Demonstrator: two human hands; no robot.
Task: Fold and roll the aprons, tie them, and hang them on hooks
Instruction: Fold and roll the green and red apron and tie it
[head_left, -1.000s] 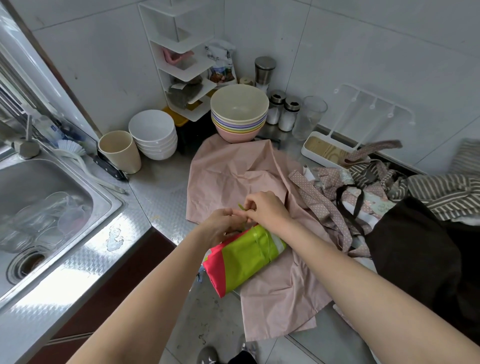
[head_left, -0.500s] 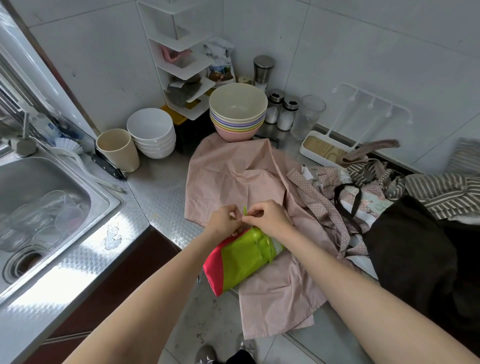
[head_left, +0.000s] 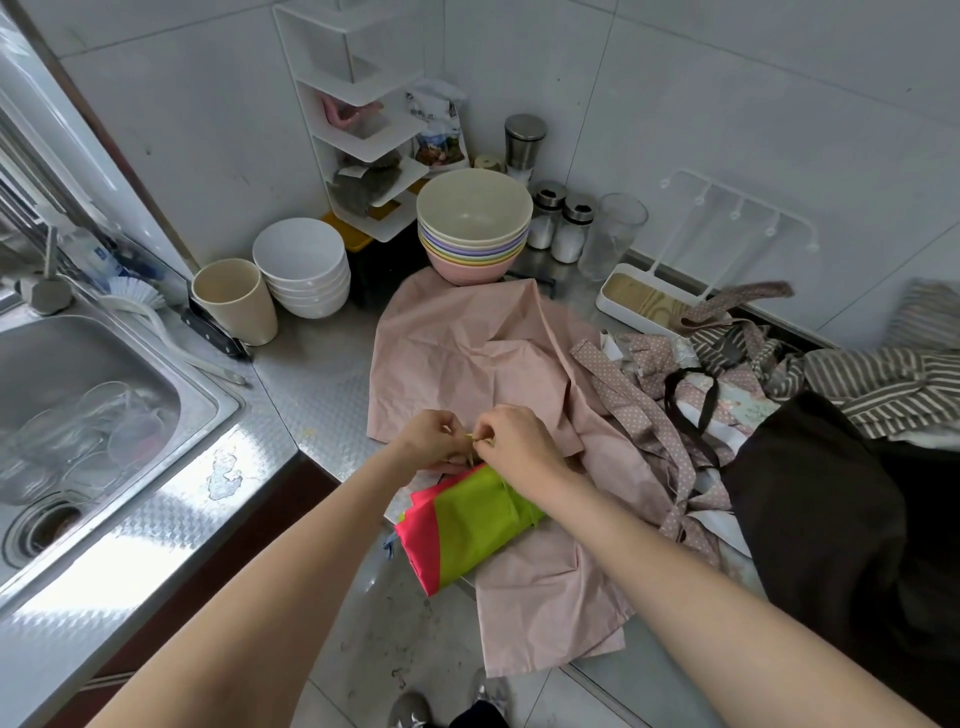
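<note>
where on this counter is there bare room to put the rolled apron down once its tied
Bare steel lies between the sink, the cup and the pink apron, down to the counter edge. The back is crowded with white bowls, stacked bowls and jars. The right is buried under an apron pile. Both hands pinch the roll's tie.
</note>
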